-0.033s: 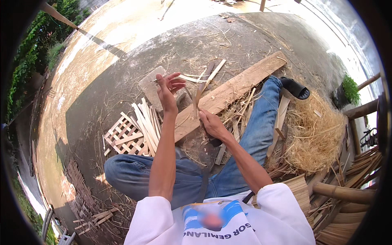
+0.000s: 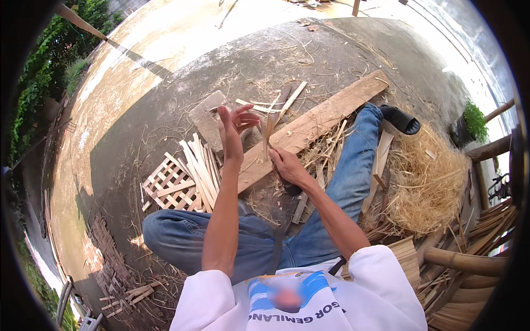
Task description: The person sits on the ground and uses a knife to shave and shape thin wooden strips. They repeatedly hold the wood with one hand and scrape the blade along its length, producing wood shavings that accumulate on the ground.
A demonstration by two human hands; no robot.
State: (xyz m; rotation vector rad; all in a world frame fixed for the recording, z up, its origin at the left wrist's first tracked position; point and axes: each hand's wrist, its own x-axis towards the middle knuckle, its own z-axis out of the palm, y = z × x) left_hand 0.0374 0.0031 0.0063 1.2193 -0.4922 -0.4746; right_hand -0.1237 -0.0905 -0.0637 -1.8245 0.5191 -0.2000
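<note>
My left hand [image 2: 234,129] is raised over the near end of a long wooden plank [image 2: 328,122], palm turned inward and fingers spread, with nothing in its grasp. To its right, my right hand [image 2: 287,165] is closed round the lower end of thin bamboo strips [image 2: 264,142], which stand up from the fist and look partly split. A dark piece [image 2: 292,189] shows below that fist; I cannot tell what it is. Several pale strips [image 2: 197,168] lie on a woven lattice panel [image 2: 167,181] left of the plank. Beyond my left hand rests a grey stone block [image 2: 207,117].
My bent legs flank the work, the right foot in a black sandal [image 2: 402,119]. A heap of fine shavings [image 2: 425,185] lies at the right. Bamboo poles [image 2: 466,262] and stacked slats edge the lower right. Scraps [image 2: 113,251] litter the ground at lower left.
My left hand has shifted slightly right and a little lower. The right hand stays closed in nearly the same spot.
</note>
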